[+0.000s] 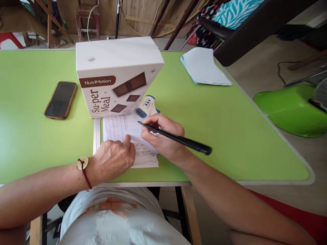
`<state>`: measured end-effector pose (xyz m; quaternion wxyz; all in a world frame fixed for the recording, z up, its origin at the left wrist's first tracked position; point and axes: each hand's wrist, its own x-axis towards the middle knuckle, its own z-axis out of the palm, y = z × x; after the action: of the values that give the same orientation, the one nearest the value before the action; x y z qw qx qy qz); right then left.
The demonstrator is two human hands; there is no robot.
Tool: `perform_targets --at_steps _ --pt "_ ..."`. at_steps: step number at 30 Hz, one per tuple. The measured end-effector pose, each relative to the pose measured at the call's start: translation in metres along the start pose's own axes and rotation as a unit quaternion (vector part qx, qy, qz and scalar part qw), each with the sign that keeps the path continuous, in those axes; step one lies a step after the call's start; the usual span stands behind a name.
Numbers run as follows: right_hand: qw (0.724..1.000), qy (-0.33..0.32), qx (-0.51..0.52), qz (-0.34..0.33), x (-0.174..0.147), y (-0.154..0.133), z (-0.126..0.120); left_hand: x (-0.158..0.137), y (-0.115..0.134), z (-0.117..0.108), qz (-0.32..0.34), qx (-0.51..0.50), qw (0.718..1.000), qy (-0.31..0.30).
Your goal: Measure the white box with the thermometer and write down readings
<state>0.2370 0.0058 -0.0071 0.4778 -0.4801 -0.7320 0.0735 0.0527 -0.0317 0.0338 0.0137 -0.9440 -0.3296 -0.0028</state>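
Observation:
A black pen (178,137) is pinched in my right hand (166,134), its tip hovering over or touching the right part of a sheet of paper (139,137); I cannot tell which. The sheet carries dense rows of handwriting. My left hand (113,156) rests on its lower left part, fingers curled and the index finger pointing forward. On that wrist is a dark red cord bracelet (84,168) with a round gold disc. Just beyond my right fingers lies a white and blue infrared thermometer (145,107), its handle partly hidden. A white "NutriMotion" box (120,85) stands upright on the sheet's far edge.
A smartphone (61,100) lies left of the box on the green table (217,136). Folded white papers (204,66) lie at the far right. Beyond the right edge is a green plastic object (286,109). A stool (87,20) stands behind the table.

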Motion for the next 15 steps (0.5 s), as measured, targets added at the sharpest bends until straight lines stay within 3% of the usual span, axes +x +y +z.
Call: perform_targets --at_steps 3,5,7,9,12,14,15 --pt "0.997 -0.029 -0.007 -0.069 0.001 0.004 -0.009 0.000 -0.005 -0.002 0.015 0.039 0.999 -0.029" --pt "0.994 -0.058 -0.010 -0.094 0.002 0.006 -0.014 -0.002 -0.013 -0.005 -0.005 0.032 0.999 0.000" --pt "0.990 -0.078 -0.021 -0.114 0.003 0.008 -0.019 -0.004 -0.027 -0.010 -0.054 0.020 0.995 0.081" --pt "0.984 -0.098 -0.042 -0.146 0.004 0.008 -0.022 -0.006 -0.045 -0.017 -0.094 -0.004 0.973 0.213" --pt "0.965 -0.146 -0.084 -0.200 0.004 0.006 -0.026 -0.004 -0.073 -0.025 -0.039 -0.064 0.893 0.444" --pt "0.952 -0.169 -0.110 -0.228 0.003 0.004 -0.027 0.000 -0.088 -0.027 0.006 -0.095 0.810 0.578" --pt "0.947 -0.178 -0.122 -0.237 0.003 0.003 -0.027 0.002 -0.094 -0.027 -0.013 -0.115 0.767 0.631"
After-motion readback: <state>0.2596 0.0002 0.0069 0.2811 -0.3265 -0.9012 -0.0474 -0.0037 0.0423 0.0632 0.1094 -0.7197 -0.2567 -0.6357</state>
